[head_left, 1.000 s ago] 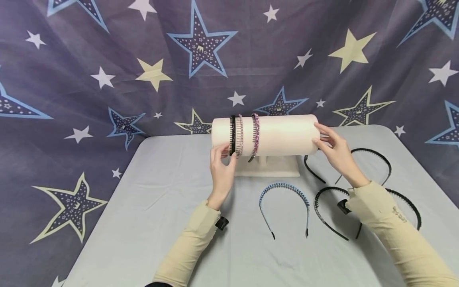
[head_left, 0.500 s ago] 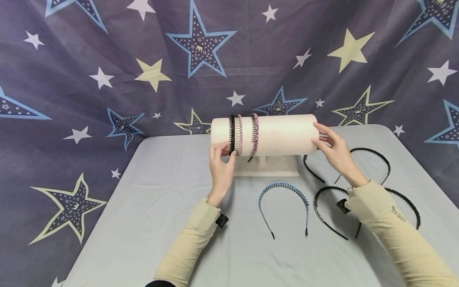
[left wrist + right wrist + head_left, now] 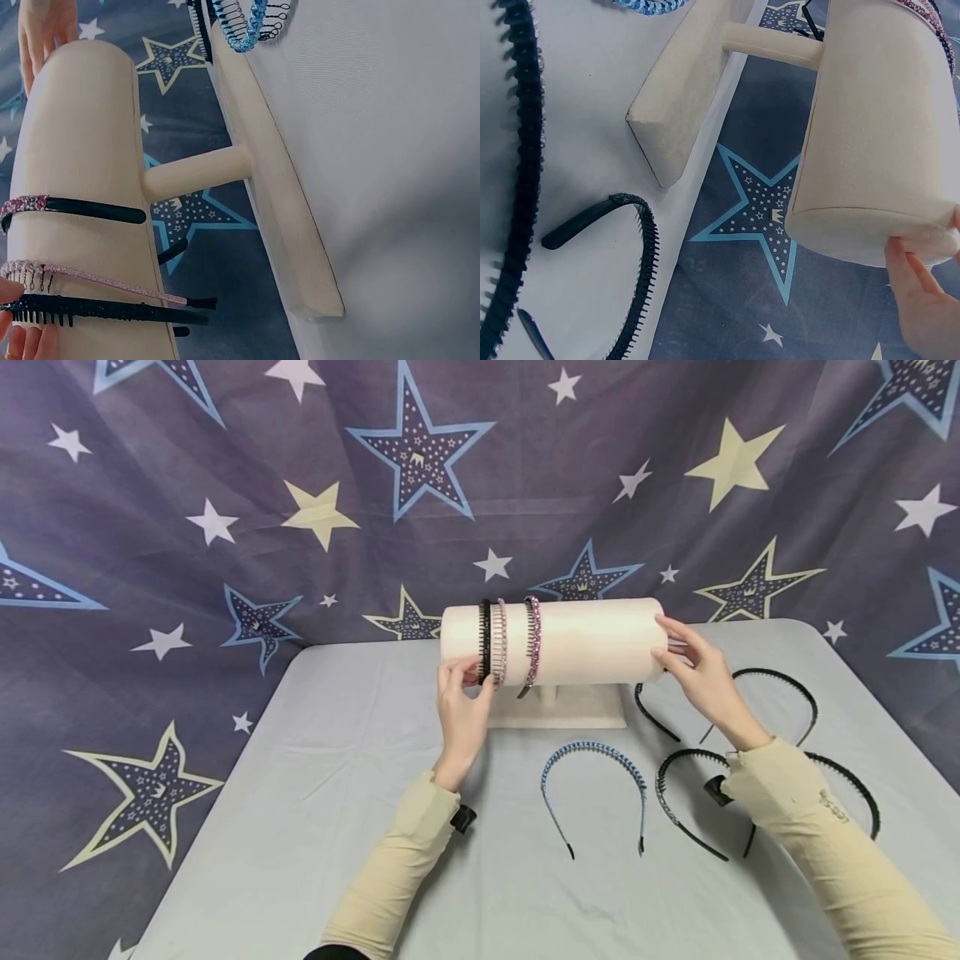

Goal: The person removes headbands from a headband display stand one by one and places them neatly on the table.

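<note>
In the head view a padded cream display roll (image 3: 600,642) lies sideways on its stand, with three headbands around its left half. My left hand (image 3: 461,718) pinches the toothed black headband (image 3: 486,639) low at the front, thumb on one side and fingers on the other; the left wrist view shows the same black headband (image 3: 105,308) between them. Beside it sits a pale pink headband (image 3: 501,643), and farther right a purple-pink jewelled headband (image 3: 534,643). My right hand (image 3: 701,681) touches the roll's right end with extended fingers and thumb, also seen against the roll (image 3: 877,150) in the right wrist view.
A blue headband (image 3: 592,747) lies on the table (image 3: 300,827) in front of the stand base (image 3: 558,718). Several black headbands, one here (image 3: 795,679), lie at the right, partly under my right forearm. A star-patterned cloth (image 3: 525,460) hangs behind.
</note>
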Available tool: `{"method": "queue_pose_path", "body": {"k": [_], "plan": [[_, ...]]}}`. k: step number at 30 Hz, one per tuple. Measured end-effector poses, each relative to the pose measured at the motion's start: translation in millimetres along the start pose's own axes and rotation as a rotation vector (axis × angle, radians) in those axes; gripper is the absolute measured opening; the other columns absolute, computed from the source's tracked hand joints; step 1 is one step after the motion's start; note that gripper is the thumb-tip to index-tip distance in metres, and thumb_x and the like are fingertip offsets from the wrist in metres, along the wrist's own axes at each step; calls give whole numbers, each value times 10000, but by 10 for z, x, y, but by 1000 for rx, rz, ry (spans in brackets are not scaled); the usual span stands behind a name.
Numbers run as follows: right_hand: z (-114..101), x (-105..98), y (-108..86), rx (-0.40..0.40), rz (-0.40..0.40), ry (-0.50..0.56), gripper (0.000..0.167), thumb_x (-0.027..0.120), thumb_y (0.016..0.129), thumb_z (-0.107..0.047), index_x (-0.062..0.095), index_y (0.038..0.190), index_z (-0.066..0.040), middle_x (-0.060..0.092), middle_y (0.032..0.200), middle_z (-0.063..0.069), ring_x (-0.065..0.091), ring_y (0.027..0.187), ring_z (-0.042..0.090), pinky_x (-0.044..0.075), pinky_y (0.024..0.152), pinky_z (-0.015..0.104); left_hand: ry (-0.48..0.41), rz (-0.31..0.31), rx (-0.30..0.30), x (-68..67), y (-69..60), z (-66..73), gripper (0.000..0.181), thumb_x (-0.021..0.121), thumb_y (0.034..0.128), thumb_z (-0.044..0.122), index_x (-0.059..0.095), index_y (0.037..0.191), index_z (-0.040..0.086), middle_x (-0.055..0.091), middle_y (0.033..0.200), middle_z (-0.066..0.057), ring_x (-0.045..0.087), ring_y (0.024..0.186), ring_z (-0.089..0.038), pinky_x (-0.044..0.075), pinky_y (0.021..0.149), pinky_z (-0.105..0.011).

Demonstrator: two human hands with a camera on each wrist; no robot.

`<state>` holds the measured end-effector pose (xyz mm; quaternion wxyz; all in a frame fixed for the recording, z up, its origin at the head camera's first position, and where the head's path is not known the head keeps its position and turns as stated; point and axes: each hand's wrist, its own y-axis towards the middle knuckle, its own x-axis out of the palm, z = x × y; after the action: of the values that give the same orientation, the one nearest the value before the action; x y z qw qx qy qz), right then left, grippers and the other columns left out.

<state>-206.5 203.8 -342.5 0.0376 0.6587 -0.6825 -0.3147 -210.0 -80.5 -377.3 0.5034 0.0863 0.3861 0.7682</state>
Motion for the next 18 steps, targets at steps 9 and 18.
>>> {"method": "queue_pose_path", "body": {"k": [9,18], "plan": [[-6,-7,-3,14,0,-4,433,513,864,-3,416,1284,30,443,1234,231,483,943,-42,432,784,78,-4,24,15,0,8,-3,242,608,740,-58,577,979,-33,497,954,-139,522,796,-225,494,689,-281],[-24,-4,-6,27,-6,-13,434,508,869,-10,411,1290,23,441,1213,252,476,946,-37,429,756,60,1,38,42,-26,33,-6,251,578,729,-51,556,978,-35,492,944,-150,514,777,-225,488,679,-284]]}}
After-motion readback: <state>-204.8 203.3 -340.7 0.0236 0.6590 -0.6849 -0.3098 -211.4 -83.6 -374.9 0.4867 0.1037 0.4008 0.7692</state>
